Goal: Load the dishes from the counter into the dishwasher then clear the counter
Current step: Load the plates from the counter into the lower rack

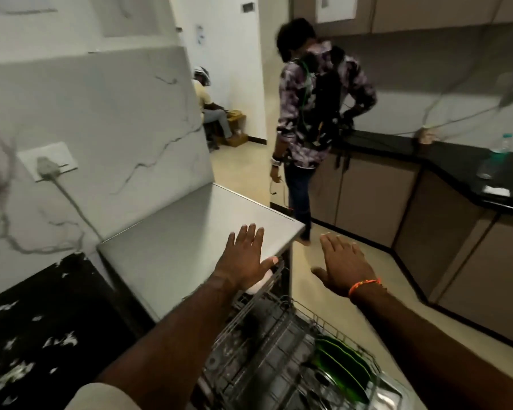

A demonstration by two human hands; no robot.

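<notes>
**Both hands up and empty over the open dishwasher**

So the person's got both arms stretched out in front. The left hand [246, 261] is flat with fingers spread, holding nothing, hovering over the front edge of the dishwasher's grey top [190, 232]; whether it actually touches the top is hard to call. The right hand [342, 266] is just the same, fingers straight and apart, empty, out over the floor [323, 291] at about 3 o'clock of the left one. There's an orange thread bracelet [363, 286] on the right wrist.

Below the hands, toward 6 o'clock, the dishwasher rack [267, 335] is pulled out. Green plates [344, 362] stand on edge in its slots at the 5 o'clock corner of the frame, with something clear and shiny just past them, too blurry to name.

The black speckled tabletop [36, 335] sits at 8 o'clock, right beside the dishwasher. A plug and cable [46, 168] hang off the marble wall at 10 o'clock. Up at 1 o'clock another person in a purple patterned shirt [308, 113] stands by a dark counter [456, 161] with a water bottle [499, 149] on it.
</notes>
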